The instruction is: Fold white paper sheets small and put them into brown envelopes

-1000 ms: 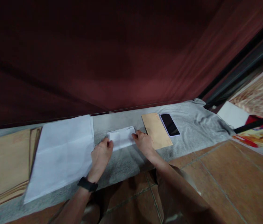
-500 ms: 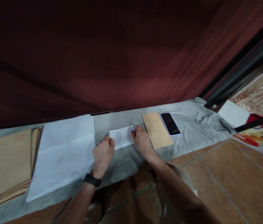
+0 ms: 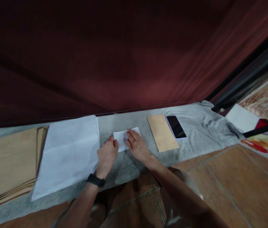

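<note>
A small folded sheet of white paper point(image 3: 120, 139) lies on the grey cloth, its fold running lengthwise. At its left end my left hand point(image 3: 107, 154) has the fingers curled and closed, thumb and forefinger on the paper's edge. My right hand point(image 3: 136, 145) lies flat across the middle and right part of the paper, fingers stretched out, hiding some of it. A brown envelope point(image 3: 162, 133) rests to the right of that hand, not touched. Left of my left hand is a stack of large white paper sheets point(image 3: 68, 155).
A pile of larger brown envelopes point(image 3: 12, 161) lies at the far left. A phone point(image 3: 176, 126) sits against the small envelope's right side. The grey cloth point(image 3: 202, 126) is wrinkled at the right. A dark red curtain point(image 3: 124, 63) hangs behind; brown floor tiles point(image 3: 231, 177) show in front.
My right hand has moved left from the paper's right end to its middle and flattened onto it. My left hand stays at the left end. The view has shifted slightly.
</note>
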{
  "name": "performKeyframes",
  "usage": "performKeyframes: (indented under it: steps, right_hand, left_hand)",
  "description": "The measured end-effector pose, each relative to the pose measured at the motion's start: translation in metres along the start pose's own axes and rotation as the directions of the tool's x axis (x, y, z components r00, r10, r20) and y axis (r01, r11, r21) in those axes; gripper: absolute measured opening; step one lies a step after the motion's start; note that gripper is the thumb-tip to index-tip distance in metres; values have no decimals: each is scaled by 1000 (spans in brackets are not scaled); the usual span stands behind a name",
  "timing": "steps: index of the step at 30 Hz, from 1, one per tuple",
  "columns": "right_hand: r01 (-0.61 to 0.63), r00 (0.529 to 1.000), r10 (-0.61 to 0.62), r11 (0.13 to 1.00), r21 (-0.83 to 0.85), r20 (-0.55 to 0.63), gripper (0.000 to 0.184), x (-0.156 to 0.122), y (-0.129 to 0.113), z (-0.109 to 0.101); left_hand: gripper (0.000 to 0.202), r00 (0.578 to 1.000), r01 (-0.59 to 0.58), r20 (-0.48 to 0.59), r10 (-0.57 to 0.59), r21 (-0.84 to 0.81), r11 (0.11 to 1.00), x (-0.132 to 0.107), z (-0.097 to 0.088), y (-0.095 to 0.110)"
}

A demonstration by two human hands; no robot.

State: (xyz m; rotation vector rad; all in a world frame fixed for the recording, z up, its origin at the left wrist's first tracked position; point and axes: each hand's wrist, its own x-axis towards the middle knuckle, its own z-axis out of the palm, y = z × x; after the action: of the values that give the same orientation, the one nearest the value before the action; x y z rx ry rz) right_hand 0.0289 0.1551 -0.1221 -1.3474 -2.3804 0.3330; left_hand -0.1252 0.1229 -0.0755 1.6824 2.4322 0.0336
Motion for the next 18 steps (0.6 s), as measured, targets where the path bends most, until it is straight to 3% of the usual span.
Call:
performKeyframes:
  steps: [8, 13, 15, 18]
  right_hand:
    - [-7, 1000, 8, 997, -78, 16, 52, -6, 0, 5]
    - [-3, 1000, 5, 995, -101, 22, 53, -6, -1, 6]
    - [0, 1000, 2, 995, -103, 25, 53, -6, -1, 6]
    - [6, 999, -1, 995, -104, 45, 53, -6, -1, 5]
  left_hand:
    - [40, 1000, 1, -10, -1, 31, 1000, 0, 3, 0]
    - [43, 996, 1, -95, 2, 27, 1000, -3, 5, -1]
    - [41, 981, -65, -184, 65, 7, 998, -6, 7, 1]
    - [45, 913, -314, -286, 289, -44, 948, -10, 17, 10]
